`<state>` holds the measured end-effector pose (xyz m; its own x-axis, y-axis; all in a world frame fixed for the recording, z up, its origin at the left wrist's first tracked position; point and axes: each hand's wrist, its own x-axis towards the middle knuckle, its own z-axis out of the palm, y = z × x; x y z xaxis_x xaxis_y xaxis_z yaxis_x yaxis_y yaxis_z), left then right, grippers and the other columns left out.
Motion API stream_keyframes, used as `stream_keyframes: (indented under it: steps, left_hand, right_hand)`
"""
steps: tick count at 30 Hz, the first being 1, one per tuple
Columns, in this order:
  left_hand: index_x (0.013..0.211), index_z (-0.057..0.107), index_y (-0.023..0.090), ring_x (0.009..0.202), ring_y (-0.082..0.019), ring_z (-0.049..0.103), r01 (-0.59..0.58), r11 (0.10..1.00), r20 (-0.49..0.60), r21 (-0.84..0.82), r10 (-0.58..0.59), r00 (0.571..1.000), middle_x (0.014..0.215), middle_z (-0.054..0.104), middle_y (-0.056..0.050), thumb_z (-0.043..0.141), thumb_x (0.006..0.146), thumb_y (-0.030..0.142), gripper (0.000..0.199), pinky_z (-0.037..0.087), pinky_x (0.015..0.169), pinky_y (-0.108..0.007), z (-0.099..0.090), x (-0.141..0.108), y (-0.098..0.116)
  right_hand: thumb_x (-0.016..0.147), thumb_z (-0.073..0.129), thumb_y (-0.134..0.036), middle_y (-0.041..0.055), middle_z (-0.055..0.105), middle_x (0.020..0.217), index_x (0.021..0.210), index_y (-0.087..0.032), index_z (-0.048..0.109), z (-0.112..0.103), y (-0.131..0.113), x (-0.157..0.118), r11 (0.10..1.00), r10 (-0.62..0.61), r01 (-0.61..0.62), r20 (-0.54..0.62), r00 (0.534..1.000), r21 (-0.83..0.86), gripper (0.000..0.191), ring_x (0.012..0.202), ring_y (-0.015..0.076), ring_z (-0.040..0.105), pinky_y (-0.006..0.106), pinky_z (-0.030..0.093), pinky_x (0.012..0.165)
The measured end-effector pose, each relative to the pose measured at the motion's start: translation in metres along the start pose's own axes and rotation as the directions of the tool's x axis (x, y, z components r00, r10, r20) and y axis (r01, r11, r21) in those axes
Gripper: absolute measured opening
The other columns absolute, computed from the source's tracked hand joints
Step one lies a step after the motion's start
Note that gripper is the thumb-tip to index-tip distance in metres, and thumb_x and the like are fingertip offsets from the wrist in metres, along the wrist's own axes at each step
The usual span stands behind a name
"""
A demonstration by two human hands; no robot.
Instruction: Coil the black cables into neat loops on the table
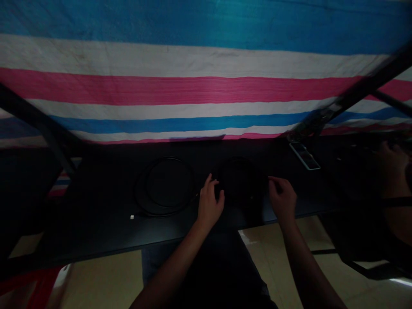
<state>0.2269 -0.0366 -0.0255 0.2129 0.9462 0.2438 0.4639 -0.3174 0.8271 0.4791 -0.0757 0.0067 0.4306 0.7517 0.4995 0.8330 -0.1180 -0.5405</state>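
Observation:
A black cable [167, 214] lies in a loose coil on the dark table, left of my hands, with a small white piece [131, 217] near its lower left end. Between my hands is a second coil of black cable [238, 159], hard to make out against the dark surface. My left hand [210, 204] is at this coil's left side, thumb and fingers apart; whether it touches the cable is unclear. At the right side, my right hand [283, 198] is closed in a pinch with its fingertips at the coil's edge, the cable in them barely visible.
A phone [305, 156] lies on the black table [103, 223] at the back right. Dark frame bars slope at both sides before a striped sheet [206, 90]. Another person's hand [394, 159] is at far right. A red stool [35, 287] stands lower left.

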Motion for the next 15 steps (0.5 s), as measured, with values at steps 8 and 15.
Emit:
stream_keyframes:
  steps: [8, 15]
  left_hand:
    - [0.123, 0.054, 0.018, 0.137, -0.03, 0.052, -0.02, 1.0, -0.036, -0.017, 0.019, 0.999, 0.149, 0.051, -0.019, 0.056, 0.095, 0.019, 0.029, 0.045, 0.109, -0.052, 0.002, 0.001, -0.003]
    - [0.109, 0.051, 0.019, 0.129, -0.029, 0.058, -0.04, 0.997, -0.129, -0.07, 0.031, 0.991, 0.138, 0.058, -0.019, 0.056, 0.093, 0.016, 0.017, 0.048, 0.104, -0.05, 0.004, 0.002, -0.003]
  right_hand:
    - [0.089, 0.053, -0.035, 0.0149, 0.069, 0.099, 0.099, -0.016, 0.072, 0.013, 0.02, 0.0, 0.998, 0.047, -0.046, -0.017, 0.999, 0.048, 0.029, 0.094, 0.0286, 0.064, 0.047, 0.052, 0.086]
    - [0.092, 0.052, -0.031, 0.0131, 0.069, 0.098, 0.098, -0.016, 0.071, 0.011, 0.024, -0.026, 0.991, 0.101, -0.092, -0.093, 0.99, 0.098, 0.025, 0.095, 0.0274, 0.065, 0.046, 0.051, 0.088]
